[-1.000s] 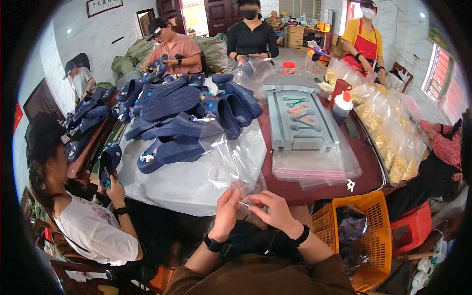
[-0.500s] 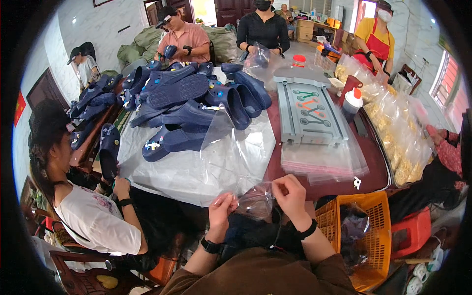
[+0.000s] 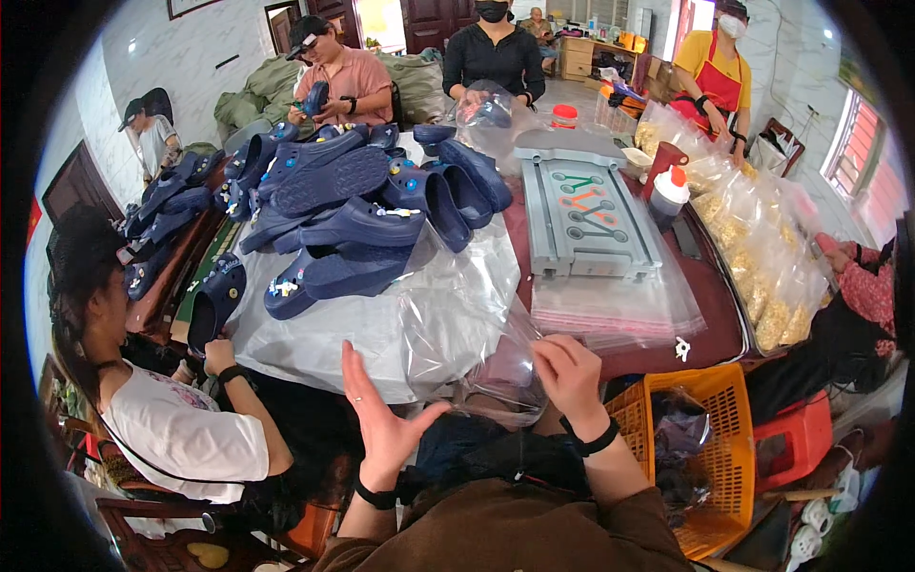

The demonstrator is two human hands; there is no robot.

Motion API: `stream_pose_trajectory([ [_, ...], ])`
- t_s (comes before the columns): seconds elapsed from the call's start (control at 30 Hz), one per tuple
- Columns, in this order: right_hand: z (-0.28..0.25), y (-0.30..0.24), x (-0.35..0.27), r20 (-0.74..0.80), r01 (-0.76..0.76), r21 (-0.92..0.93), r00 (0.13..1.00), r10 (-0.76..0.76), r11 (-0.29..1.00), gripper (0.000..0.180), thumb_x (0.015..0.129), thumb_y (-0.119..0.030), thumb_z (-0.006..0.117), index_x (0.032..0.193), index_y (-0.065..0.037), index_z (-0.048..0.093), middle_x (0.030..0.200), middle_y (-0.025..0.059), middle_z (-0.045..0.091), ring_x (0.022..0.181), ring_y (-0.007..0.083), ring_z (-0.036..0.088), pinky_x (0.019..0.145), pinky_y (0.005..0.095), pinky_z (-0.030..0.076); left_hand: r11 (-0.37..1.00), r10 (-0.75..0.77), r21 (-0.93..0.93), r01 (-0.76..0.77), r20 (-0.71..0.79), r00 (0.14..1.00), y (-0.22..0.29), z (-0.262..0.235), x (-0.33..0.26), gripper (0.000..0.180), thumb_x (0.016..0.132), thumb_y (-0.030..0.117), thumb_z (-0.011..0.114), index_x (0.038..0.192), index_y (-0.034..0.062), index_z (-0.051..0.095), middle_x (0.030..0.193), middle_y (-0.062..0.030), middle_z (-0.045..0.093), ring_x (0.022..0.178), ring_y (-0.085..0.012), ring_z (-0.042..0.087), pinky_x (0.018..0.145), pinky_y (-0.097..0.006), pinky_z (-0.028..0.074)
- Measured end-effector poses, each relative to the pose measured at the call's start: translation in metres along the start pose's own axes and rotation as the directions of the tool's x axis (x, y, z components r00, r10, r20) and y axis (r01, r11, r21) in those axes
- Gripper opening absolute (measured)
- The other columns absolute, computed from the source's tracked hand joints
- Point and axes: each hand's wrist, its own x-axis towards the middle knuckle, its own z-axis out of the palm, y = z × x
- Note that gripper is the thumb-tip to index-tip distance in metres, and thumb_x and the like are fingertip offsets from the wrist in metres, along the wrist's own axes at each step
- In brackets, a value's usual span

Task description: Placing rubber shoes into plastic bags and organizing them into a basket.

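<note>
The left hand [image 3: 384,431], which half a second ago pinched the clear bag [image 3: 503,383], now spreads wide, just nearer the wearer than the clog pile [image 3: 329,186]; whether its thumb touches the film, I cannot tell. The right hand [image 3: 566,374], nearer and rightward of that pile, grips the bag's edge. The bag lies between pile and wearer, seemingly controlled by one hand, leaving the other free.
</note>
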Motion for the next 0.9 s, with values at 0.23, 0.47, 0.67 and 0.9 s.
stream_pose_trajectory([
  [0.23,0.003,-0.007,-0.01,0.259,0.246,0.088,0.93,-0.261,0.965,0.022,0.076,-0.008,0.075,0.098,-0.011,0.072,0.093,0.0023,0.066,0.077,0.0213,0.067,0.063,0.0331,0.055,0.935,0.254,0.169,-0.312,0.297,0.921,0.008,0.024,0.016,0.082,0.076,0.021,0.084,0.148,0.0131,0.047,0.155,-0.0192,0.039,0.144,-0.0473,0.032,0.113,-0.055,0.035],
  [0.47,0.002,0.006,-0.015,0.343,0.092,-0.016,0.936,-0.081,0.996,0.016,0.079,-0.009,0.075,0.095,-0.011,0.071,0.088,0.0019,0.063,0.079,0.0217,0.065,0.066,0.0337,0.055,0.976,0.181,0.019,-0.216,0.478,0.86,-0.053,0.096,-0.013,0.03,0.089,0.013,0.068,0.119,0.0079,0.068,0.122,-0.013,0.064,0.102,-0.0357,0.065,0.084,-0.044,0.054],
  [0.67,0.003,-0.004,-0.01,0.29,-0.028,-0.092,0.955,0.053,0.995,0.021,0.079,-0.007,0.071,0.1,-0.013,0.071,0.101,0.0044,0.063,0.1,0.0273,0.062,0.083,0.0406,0.052,0.993,0.117,-0.042,-0.11,0.454,0.883,-0.038,0.119,-0.013,0.023,0.095,0.012,0.062,0.116,0.0066,0.069,0.115,-0.0133,0.066,0.098,-0.0385,0.066,0.083,-0.047,0.054],
  [0.9,0.002,-0.026,-0.006,0.292,0.123,-0.054,0.951,-0.102,0.991,0.038,0.077,-0.007,0.071,0.113,-0.016,0.068,0.119,0.0084,0.061,0.116,0.0315,0.057,0.095,0.0441,0.046,0.992,0.125,-0.07,-0.106,0.41,0.903,-0.034,0.131,0.013,0.028,0.097,0.014,0.058,0.123,0.0085,0.068,0.123,-0.0163,0.065,0.101,-0.0403,0.066,0.086,-0.047,0.054],
])
